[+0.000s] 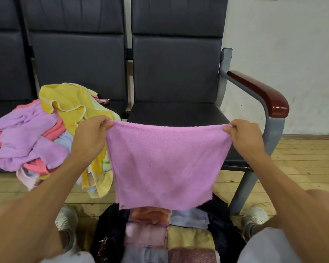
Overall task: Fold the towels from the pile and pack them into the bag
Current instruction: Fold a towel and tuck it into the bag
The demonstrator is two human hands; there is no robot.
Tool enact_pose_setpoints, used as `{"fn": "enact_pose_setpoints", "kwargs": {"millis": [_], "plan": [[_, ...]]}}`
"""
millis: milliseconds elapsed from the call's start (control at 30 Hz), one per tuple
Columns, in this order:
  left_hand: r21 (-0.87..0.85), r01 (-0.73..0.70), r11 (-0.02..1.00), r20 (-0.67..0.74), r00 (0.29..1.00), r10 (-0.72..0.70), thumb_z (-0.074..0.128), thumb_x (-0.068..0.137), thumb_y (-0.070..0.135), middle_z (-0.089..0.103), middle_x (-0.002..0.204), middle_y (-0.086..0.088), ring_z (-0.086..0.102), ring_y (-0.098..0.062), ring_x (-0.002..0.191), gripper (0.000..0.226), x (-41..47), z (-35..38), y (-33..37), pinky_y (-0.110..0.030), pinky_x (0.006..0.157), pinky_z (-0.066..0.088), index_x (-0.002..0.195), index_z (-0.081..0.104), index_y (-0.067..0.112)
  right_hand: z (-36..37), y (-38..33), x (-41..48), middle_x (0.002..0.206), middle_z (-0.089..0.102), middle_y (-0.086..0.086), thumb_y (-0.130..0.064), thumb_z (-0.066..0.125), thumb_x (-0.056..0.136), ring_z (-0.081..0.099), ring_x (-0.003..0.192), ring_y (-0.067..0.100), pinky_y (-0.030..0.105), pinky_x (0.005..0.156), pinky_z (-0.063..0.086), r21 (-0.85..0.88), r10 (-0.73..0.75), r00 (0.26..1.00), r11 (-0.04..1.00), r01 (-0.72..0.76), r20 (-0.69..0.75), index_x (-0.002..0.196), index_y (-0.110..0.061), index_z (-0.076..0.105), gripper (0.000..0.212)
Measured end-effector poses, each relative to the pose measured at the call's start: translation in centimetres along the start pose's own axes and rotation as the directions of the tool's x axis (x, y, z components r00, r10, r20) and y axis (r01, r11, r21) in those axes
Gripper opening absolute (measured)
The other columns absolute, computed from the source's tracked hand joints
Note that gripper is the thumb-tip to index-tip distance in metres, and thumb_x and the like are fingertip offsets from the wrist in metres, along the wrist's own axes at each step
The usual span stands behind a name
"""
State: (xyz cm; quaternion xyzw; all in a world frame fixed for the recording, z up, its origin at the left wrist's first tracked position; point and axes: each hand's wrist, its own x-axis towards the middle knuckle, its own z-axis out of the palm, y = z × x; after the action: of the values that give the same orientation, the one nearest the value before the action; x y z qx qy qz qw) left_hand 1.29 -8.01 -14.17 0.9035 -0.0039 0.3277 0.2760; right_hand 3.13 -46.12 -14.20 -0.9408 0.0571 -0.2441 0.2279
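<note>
Two-handed, holds the pink towel [165, 164] spread by its top corners, left grip [91, 133] and right grip [244, 135] each pinching one, arms stretched forward above the bag [226, 238].

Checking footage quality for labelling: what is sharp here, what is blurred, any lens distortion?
Head view: pink towel, left hand and right hand sharp; folded towels in the bag at the bottom edge blurred; wide-angle lens bows the chair backs; light soft and even.
</note>
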Motion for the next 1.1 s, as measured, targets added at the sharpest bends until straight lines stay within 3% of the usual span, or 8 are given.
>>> {"fn": "enact_pose_setpoints", "kwargs": {"millis": [133, 267, 433, 567, 733, 800, 933, 1100], "plan": [[-0.046, 0.054, 0.997, 0.019, 0.998, -0.053, 0.052, 0.098, 0.018, 0.067, 0.084, -0.01, 0.058, -0.025, 0.072, 0.02, -0.2, 0.1, 0.1, -0.032, 0.073, 0.041, 0.099, 0.068, 0.006, -0.1, -0.1, -0.1, 0.096, 0.068, 0.011, -0.019, 0.06, 0.096, 0.056, 0.08, 0.018, 0.029, 0.081, 0.045, 0.054, 0.038, 0.998, 0.998, -0.041, 0.043, 0.106, -0.005, 0.071, 0.021], [-0.344, 0.199, 0.918, 0.09, 0.98, -0.178, 0.048, 0.101, 0.019, 0.064, 0.082, -0.008, 0.067, -0.028, 0.054, 0.015, -0.4, 1.0, 0.5, -0.043, 0.064, 0.057, 0.096, 0.06, 0.011, -0.4, -0.2, -0.1, 0.092, 0.064, 0.009, -0.008, 0.063, 0.093, 0.066, 0.076, 0.025, 0.035, 0.08, 0.057, 0.234, 0.116, 0.993, 0.965, -0.121, 0.036, 0.096, -0.012, 0.064, 0.005], [-0.575, 0.335, 0.746, 0.157, 0.941, -0.301, 0.046, 0.102, 0.022, 0.064, 0.097, -0.011, 0.073, -0.025, 0.071, 0.015, -0.4, 2.1, 1.5, -0.04, 0.071, 0.06, 0.099, 0.057, 0.013, 0.2, -0.7, 0.2, 0.095, 0.063, 0.01, -0.012, 0.057, 0.097, 0.07, 0.078, 0.025, 0.04, 0.076, 0.061, 0.404, 0.22, 0.974, 0.887, -0.222, 0.053, 0.101, -0.012, 0.051, 0.008], [-0.585, 0.297, 0.755, 0.125, 0.953, -0.277, 0.045, 0.103, 0.021, 0.065, 0.095, -0.008, 0.072, -0.02, 0.075, 0.014, 1.1, 2.9, 2.1, -0.025, 0.068, 0.06, 0.097, 0.057, 0.015, 0.9, -0.6, 1.5, 0.096, 0.061, 0.008, -0.013, 0.058, 0.097, 0.067, 0.087, 0.026, 0.041, 0.081, 0.059, 0.428, 0.245, 0.969, 0.878, -0.215, -0.016, 0.101, -0.013, 0.052, 0.007], [-0.643, 0.287, 0.71, 0.124, 0.954, -0.273, 0.043, 0.103, 0.019, 0.066, 0.098, -0.01, 0.071, -0.022, 0.09, 0.016, 4.3, 4.6, 2.6, -0.033, 0.082, 0.058, 0.093, 0.055, 0.017, 2.1, -0.9, 3.6, 0.094, 0.057, 0.002, -0.013, 0.052, 0.1, 0.059, 0.082, 0.014, 0.034, 0.08, 0.057, 0.504, 0.257, 0.959, 0.848, -0.165, -0.119, 0.1, -0.014, 0.052, 0.001], [-0.649, 0.294, 0.701, 0.136, 0.952, -0.273, 0.043, 0.103, 0.018, 0.063, 0.098, -0.008, 0.068, -0.024, 0.097, 0.019, 5.5, 5.5, 2.5, -0.033, 0.084, 0.056, 0.088, 0.054, 0.022, 2.9, -1.2, 4.5, 0.096, 0.057, 0.0, -0.012, 0.049, 0.101, 0.058, 0.086, 0.014, 0.032, 0.082, 0.054, 0.52, 0.255, 0.957, 0.841, -0.147, -0.141, 0.103, -0.014, 0.057, 0.009], [-0.681, 0.347, 0.645, 0.216, 0.937, -0.276, 0.042, 0.103, 0.016, 0.059, 0.097, -0.008, 0.063, -0.029, 0.108, 0.018, 7.4, 7.7, 2.3, -0.036, 0.089, 0.055, 0.088, 0.052, 0.02, 5.0, -1.4, 6.7, 0.105, 0.066, 0.005, -0.011, 0.047, 0.101, 0.057, 0.096, 0.017, 0.033, 0.089, 0.05, 0.541, 0.237, 0.967, 0.827, -0.15, -0.094, 0.115, -0.011, 0.069, 0.026], [-0.715, 0.393, 0.578, 0.26, 0.917, -0.302, 0.039, 0.103, 0.013, 0.057, 0.102, -0.014, 0.06, -0.027, 0.105, 0.019, 9.0, 11.2, 2.1, -0.044, 0.098, 0.049, 0.088, 0.05, 0.016, 8.2, -2.2, 9.9, 0.106, 0.066, 0.005, -0.015, 0.043, 0.103, 0.056, 0.091, 0.013, 0.026, 0.081, 0.045, 0.618, 0.28, 0.957, 0.767, -0.174, -0.077, 0.112, -0.012, 0.069, 0.027]]}}
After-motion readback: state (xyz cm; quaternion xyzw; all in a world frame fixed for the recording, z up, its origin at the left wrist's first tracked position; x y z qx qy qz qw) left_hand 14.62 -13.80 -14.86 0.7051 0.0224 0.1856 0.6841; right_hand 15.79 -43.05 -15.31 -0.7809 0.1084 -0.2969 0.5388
